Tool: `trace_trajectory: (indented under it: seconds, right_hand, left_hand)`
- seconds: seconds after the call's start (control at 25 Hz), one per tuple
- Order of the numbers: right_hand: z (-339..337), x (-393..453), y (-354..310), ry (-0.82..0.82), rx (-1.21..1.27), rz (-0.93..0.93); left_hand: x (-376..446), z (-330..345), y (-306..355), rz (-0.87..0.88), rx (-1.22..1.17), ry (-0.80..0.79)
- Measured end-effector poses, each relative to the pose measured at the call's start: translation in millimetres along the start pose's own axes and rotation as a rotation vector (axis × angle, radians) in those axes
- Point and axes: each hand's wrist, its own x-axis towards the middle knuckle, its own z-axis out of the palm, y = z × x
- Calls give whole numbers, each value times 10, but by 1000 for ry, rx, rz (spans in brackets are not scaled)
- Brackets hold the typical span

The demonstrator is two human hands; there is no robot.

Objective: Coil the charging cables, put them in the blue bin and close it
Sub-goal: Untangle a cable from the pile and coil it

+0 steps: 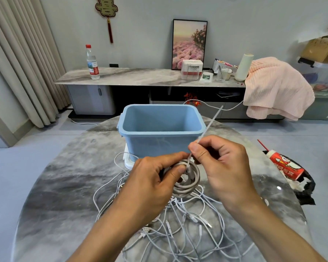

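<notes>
An open blue bin (161,129) stands on the round marble table (64,186) just beyond my hands, and I see nothing inside it. My left hand (153,178) grips a coiled grey-white cable (189,181), thumb pressed on the coil. My right hand (220,163) pinches the free end of that cable (209,125), which sticks up and to the right across the bin's rim. Below my hands lies a tangled heap of white charging cables (178,224). A white flat piece (128,159) shows under the bin's near left corner; I cannot tell if it is the lid.
A red paper cup with a straw (284,165) lies on a black bag (303,186) at the table's right edge. Behind stands a long marble sideboard (121,76) with a water bottle (92,63), boxes and a pink towel (273,87). Curtains hang at left.
</notes>
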Motion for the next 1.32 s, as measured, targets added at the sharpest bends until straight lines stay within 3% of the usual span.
trace_trajectory:
  seconds: [0.16,0.28,0.44,0.6,0.8,0.92,1.04,1.16,1.32]
  right_hand:
    - [7,-1,-21,19,124,130]
    - [16,7,-79,57,293,256]
    - [-80,109,-137,0,476,398]
    - [-91,67,37,-212,282,632]
    - [-243,130,153,-343,265,608]
    - [-229,104,221,-540,224,579]
    - [-239,128,279,-588,278,553]
    - [-219,120,240,-532,354,600]
    - [-197,368,64,-195,225,441]
  left_hand:
    - [-44,31,41,89,152,-6]
    - [-46,14,36,47,82,-15]
    - [10,35,14,-229,-437,-16]
    - [3,92,-119,-511,-440,113]
    - [23,47,-140,-527,-371,94]
    - [30,11,-115,-497,-415,36]
    - [44,-21,-86,-543,-563,36]
    - [76,-6,-93,-676,-629,166]
    - [156,-156,-169,-846,-683,487]
